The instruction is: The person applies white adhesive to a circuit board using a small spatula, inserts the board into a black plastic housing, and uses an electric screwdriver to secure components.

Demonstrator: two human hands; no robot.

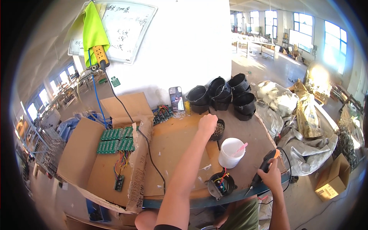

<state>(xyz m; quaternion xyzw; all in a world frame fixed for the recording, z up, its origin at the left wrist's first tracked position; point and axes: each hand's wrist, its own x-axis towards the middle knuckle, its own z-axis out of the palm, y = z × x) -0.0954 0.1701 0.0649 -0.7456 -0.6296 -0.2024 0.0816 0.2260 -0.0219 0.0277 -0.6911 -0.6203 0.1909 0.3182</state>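
My left hand reaches over the table to the left rim of a small black dish filled with tiny screw-like parts. Its fingers are bent closed, and whatever they may hold is hidden. My right hand grips a black electric screwdriver with an orange end, its tip slanting down to the left near the table's front edge. Between my arms lies an open round black housing with a circuit board and red and yellow wires inside. Just beyond it stands a white tub with a pink stick in it.
A cardboard box with green circuit boards stands at left. Black housings are stacked at the back, beside a propped phone. A black cable crosses the table. Sacks lie beyond its right edge.
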